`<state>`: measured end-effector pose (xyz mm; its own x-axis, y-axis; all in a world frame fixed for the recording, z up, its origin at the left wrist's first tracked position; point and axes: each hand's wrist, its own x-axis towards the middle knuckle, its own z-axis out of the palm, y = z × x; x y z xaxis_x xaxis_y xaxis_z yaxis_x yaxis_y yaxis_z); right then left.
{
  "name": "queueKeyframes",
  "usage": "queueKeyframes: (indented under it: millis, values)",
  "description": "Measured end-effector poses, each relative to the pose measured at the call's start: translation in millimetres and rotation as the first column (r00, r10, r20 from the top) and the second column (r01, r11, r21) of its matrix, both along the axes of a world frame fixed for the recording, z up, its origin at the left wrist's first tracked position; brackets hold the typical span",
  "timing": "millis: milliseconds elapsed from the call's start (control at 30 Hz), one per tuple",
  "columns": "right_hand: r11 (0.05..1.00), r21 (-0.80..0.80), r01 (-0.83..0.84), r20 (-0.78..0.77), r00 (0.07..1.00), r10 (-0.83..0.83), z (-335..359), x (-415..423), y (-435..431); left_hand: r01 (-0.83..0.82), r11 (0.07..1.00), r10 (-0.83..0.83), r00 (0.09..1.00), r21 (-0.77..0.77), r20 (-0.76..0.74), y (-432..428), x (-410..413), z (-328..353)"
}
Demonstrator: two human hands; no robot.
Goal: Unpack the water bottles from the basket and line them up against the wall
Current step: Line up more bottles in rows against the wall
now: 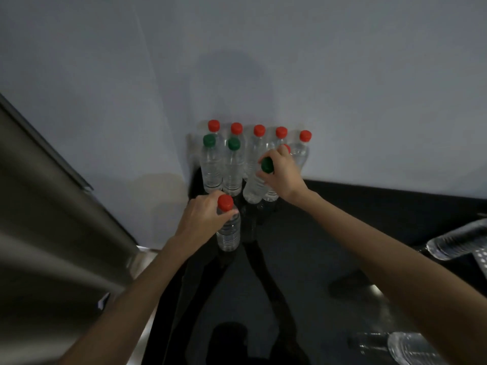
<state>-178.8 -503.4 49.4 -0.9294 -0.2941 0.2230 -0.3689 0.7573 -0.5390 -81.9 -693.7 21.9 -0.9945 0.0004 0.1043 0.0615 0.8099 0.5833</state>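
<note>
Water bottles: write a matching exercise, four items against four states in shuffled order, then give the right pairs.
1 left hand
2 right hand
3 back row of bottles
4 bottle at the right edge

a lies on its side
b grips a green-capped bottle
c red caps, upright by the wall
d grips a red-capped bottle

Pairs: 1-d, 2-b, 3-c, 4-a.

One wide-angle view, worn on the person's head, looks forward and steeply down. It faces the wall (pixel 342 75), which fills the upper frame; a dark surface (pixel 303 259) fills the lower. The water bottles (pixel 210 167) stand near, at centre. Both forearms (pixel 382 256) enter from the bottom edge.
</note>
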Motion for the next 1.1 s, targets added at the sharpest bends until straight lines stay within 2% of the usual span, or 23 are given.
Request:
queueKeyframes:
  millis: [133, 200, 367, 567, 767, 933, 1033, 1100]
  values:
    - [1.0, 0.029, 0.009, 0.005, 1.0, -0.009, -8.9, -25.8, -16.2, 0.088, 0.994, -0.083, 0.994, 0.067, -0.066, -0.9, -1.5, -10.9]
    - [0.999, 0.042, 0.015, 0.011, 1.0, -0.016, -13.6, -39.0, -20.6, 0.078, 0.992, -0.075, 0.997, 0.095, -0.03, -1.1, -2.0, -13.4]
    - [0.995, 0.096, -0.033, 0.046, 0.999, 0.029, -30.4, -56.7, -23.9, 0.082, 0.984, -0.073, 0.995, 0.158, -0.064, -5.7, -1.8, -22.9]
    - [0.999, 0.041, -0.002, -0.006, 1.0, 0.002, -44.0, -61.8, -24.4, 0.096, 0.973, -0.082, 0.994, 0.208, -0.074, -6.3, -4.4, -31.7]
    - [0.995, 0.091, -0.048, 0.016, 0.999, 0.047, -38.0, -67.3, -22.7, 0.046, 0.95, -0.021, 0.996, 0.308, -0.086, -5.4, 2.1, -44.7]
    - [0.981, 0.022, -0.191, 0.036, 0.981, 0.19, -13.1, -18.7, -21.9, -0.029, 0.864, 0.002, 0.999, 0.503, 0.053, -5.3, 21.1, -69.0]
    - [0.94, -0.038, -0.338, 0.185, 0.922, 0.339, -6.2, 25.4, -28.7, -0.126, 0.803, 0.018, 0.982, 0.583, 0.187, -8.7, 35.1, -82.8]
    - [0.901, -0.008, -0.434, 0.265, 0.868, 0.421, -11.2, 48.0, -34.3, -0.184, 0.773, 0.004, 0.958, 0.607, 0.285, -12.9, 41.4, -96.9]
